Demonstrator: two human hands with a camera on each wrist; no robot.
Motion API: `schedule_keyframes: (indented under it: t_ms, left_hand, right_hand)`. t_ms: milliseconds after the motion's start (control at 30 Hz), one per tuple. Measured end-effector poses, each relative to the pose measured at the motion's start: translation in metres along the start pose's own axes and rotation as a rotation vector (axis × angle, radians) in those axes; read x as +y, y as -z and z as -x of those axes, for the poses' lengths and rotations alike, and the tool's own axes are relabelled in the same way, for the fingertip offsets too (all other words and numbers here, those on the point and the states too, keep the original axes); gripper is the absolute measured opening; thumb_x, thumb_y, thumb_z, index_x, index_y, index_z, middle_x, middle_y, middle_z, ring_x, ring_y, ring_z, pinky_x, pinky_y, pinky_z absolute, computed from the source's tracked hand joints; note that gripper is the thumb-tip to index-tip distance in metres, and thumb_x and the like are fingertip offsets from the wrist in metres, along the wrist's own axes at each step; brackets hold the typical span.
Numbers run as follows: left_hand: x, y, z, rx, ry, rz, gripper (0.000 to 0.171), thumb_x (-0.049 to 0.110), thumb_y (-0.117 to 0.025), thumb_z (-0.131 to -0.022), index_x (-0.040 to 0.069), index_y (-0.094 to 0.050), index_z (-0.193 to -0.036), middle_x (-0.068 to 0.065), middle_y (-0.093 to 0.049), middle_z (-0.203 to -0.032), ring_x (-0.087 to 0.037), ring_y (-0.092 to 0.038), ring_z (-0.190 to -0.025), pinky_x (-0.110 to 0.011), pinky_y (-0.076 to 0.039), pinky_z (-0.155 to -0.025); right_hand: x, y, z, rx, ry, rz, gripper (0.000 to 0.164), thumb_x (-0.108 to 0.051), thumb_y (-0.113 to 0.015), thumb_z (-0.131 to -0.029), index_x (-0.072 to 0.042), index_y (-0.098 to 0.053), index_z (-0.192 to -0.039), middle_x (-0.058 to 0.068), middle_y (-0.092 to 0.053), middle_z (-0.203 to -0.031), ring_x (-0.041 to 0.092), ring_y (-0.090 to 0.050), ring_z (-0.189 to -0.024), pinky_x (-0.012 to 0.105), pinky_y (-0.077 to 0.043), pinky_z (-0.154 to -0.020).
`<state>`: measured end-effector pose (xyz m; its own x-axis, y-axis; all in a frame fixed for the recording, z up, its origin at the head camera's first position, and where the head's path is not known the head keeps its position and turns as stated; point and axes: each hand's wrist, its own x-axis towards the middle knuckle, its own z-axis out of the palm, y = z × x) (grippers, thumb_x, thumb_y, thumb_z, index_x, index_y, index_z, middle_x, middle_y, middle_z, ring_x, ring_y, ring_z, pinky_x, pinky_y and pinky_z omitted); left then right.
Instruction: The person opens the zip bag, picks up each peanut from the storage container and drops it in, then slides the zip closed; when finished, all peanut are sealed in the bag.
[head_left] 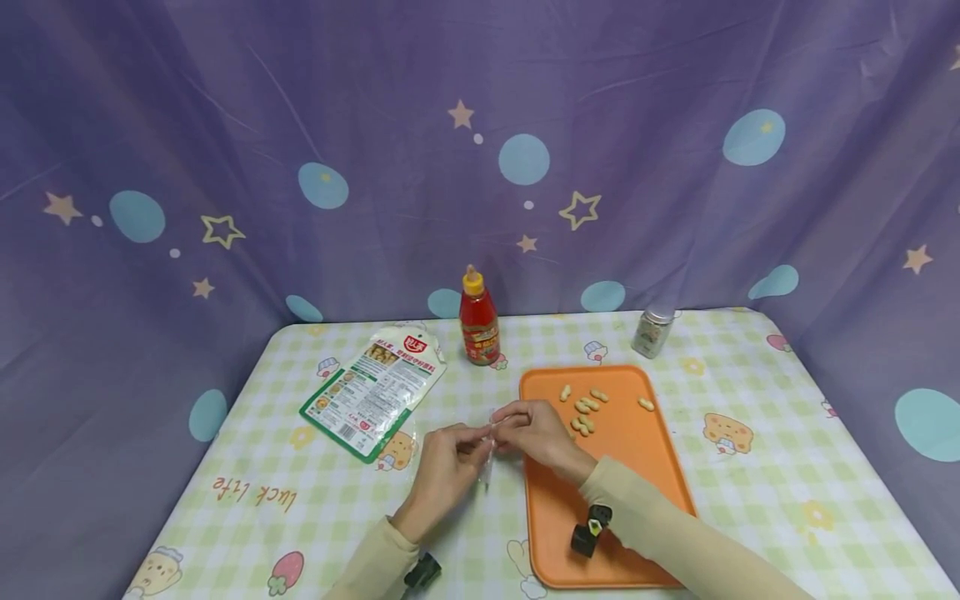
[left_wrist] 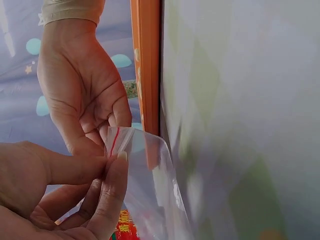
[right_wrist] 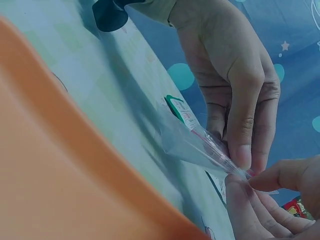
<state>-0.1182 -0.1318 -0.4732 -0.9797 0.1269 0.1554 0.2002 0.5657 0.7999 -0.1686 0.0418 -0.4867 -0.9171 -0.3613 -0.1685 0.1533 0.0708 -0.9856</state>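
A small clear zip-lock bag [head_left: 487, 468] hangs between the two hands, just left of the orange tray. Its red seal stripe shows along the top edge in the left wrist view, where the bag [left_wrist: 150, 195] appears thin and see-through. My left hand [head_left: 442, 468] pinches the top edge between thumb and forefinger. Close beside it, my right hand [head_left: 542, 437] pinches the same edge with its thumb and fingertips. Through the right wrist view, the bag's clear film [right_wrist: 185, 145] spreads below the fingers. Whether the seal is parted cannot be told.
Several peanuts [head_left: 585, 406] lie on the far part of the orange tray [head_left: 611, 533], under the right forearm. A red sauce bottle [head_left: 479, 325] stands behind the hands. At the left lies a white and green food pouch [head_left: 378, 387]; a small jar [head_left: 652, 333] stands back right.
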Motion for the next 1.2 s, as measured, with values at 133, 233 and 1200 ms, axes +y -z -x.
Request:
schedule_keyframes:
  t_ms: [133, 233, 1200]
  left_hand:
    - [-0.001, -0.0016, 0.0013, 0.023, -0.004, -0.023, 0.021, -0.001, -0.075, -0.091, -0.002, -0.078, -0.112, -0.009, -0.078, -0.089, -0.012, -0.072, -0.075, -0.016, -0.058, -0.066]
    - [-0.0027, -0.003, 0.003, 0.032, -0.008, -0.039, 0.02, 0.0, -0.075, -0.091, -0.001, -0.079, -0.111, -0.007, -0.077, -0.086, -0.009, -0.07, -0.074, -0.016, -0.058, -0.065]
    - [-0.0051, 0.001, 0.0044, 0.005, 0.052, 0.091, 0.023, -0.004, -0.07, -0.091, -0.002, -0.078, -0.113, -0.009, -0.072, -0.087, -0.009, -0.069, -0.078, -0.017, -0.06, -0.069]
  right_hand:
    - [-0.0003, 0.0016, 0.0011, -0.005, 0.005, 0.023, 0.025, -0.002, -0.074, -0.09, 0.007, -0.072, -0.113, 0.018, -0.08, -0.096, 0.012, -0.074, -0.081, 0.031, -0.065, -0.077]
    - [0.0003, 0.0027, 0.0022, -0.009, 0.002, 0.053, 0.027, -0.003, -0.074, -0.09, 0.006, -0.073, -0.115, 0.017, -0.08, -0.097, 0.012, -0.074, -0.083, 0.028, -0.063, -0.077]
    - [0.0013, 0.0027, 0.0057, 0.005, 0.091, 0.171, 0.019, -0.005, -0.071, -0.094, 0.001, -0.076, -0.112, 0.018, -0.079, -0.1, 0.017, -0.075, -0.086, 0.031, -0.064, -0.075]
